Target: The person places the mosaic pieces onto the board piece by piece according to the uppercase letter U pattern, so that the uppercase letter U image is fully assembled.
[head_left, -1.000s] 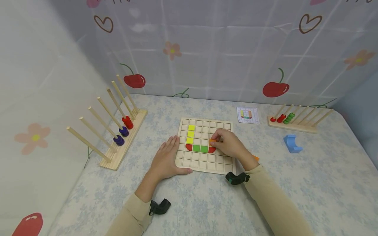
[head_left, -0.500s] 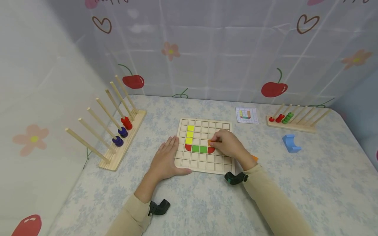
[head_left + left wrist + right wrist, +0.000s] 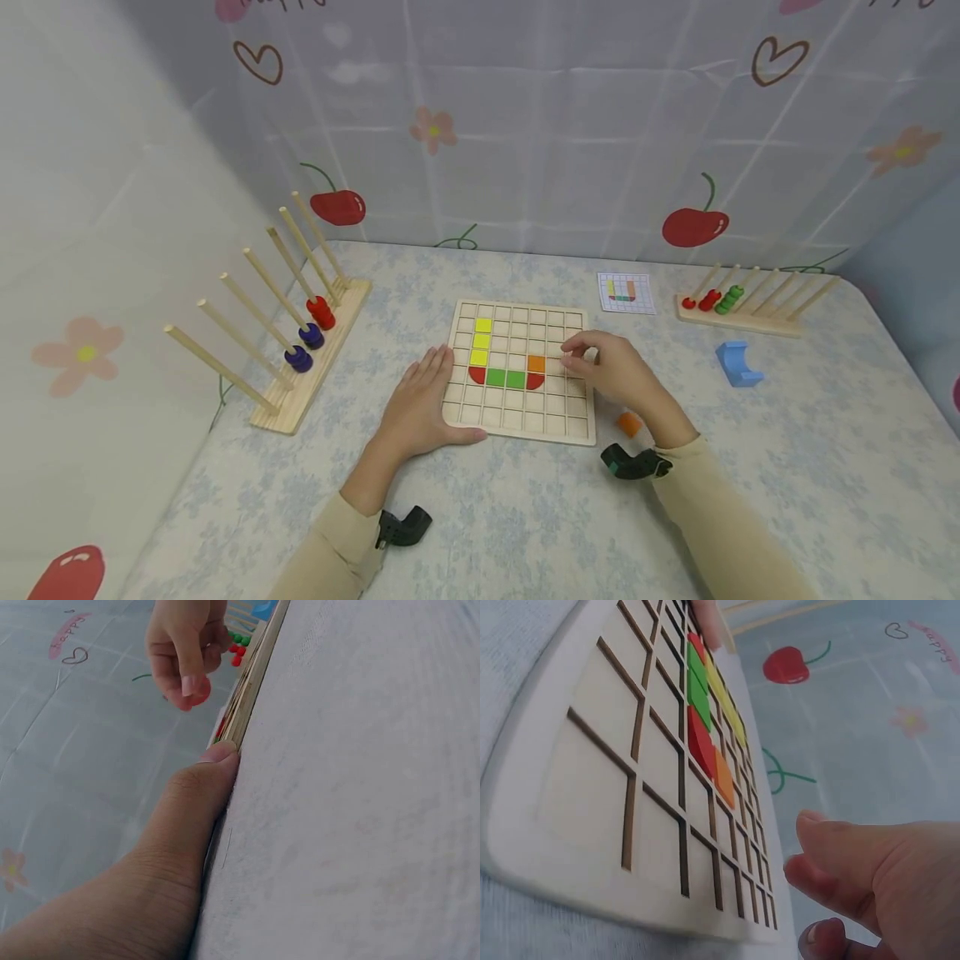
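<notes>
A wooden grid board (image 3: 506,417) lies on the table. My left hand (image 3: 422,408) rests flat along its left side, fingers straight, the thumb touching the front edge. In the grid sit a column of yellow squares (image 3: 482,342), two green squares (image 3: 496,378), two rounded red pieces (image 3: 535,382) and one orange square (image 3: 536,364). My right hand (image 3: 618,372) hovers over the board's right edge, thumb and fingers apart, holding nothing; the right wrist view shows the gap too. An orange block (image 3: 629,424) is on the table just below that hand.
A printed pattern card (image 3: 627,294) lies behind the board. Wooden peg racks with beads stand at left (image 3: 315,392) and back right (image 3: 750,317). A blue curved block (image 3: 738,364) sits to the right. A printed curtain (image 3: 525,125) hangs behind the table.
My right hand has let go of the orange square, leaving it in the grid above the right red piece, and moved right. The orange block on the table is now uncovered. My left hand stays put.
</notes>
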Motion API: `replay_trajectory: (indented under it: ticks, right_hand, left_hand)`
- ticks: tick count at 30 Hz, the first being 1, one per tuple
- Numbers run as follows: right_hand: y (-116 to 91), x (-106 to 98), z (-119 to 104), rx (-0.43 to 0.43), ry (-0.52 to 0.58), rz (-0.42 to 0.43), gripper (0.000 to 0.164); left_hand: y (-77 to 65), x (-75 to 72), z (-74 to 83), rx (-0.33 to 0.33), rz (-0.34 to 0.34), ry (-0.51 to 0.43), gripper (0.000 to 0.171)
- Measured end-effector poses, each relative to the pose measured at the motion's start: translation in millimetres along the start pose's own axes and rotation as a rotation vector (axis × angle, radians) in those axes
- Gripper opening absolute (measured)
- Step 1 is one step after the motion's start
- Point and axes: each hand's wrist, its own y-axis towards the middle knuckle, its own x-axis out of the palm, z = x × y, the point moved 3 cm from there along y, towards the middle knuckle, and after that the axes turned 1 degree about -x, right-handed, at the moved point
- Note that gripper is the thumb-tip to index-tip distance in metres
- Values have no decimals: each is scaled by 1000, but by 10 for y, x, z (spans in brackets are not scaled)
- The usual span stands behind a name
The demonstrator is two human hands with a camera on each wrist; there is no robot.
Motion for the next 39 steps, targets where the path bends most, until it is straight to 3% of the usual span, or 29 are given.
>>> replay_trajectory:
  ticks: [9,18,29,39]
  right_hand:
    - [-276,-286,260,42,-32,32,29]
    - [-520,-429,519,69,-70,76,31]
    - [-663,-456,702,116,-100,82,31]
    - [-729,-402,756,108,-94,66,32]
  left_hand:
    - [0,5,-18,-4,4,0,138]
    - [-6,-8,0,-6,-1,-5,137]
    - [0,2,1,-5,3,0,138]
    - [0,10,5,-4,5,-2,138]
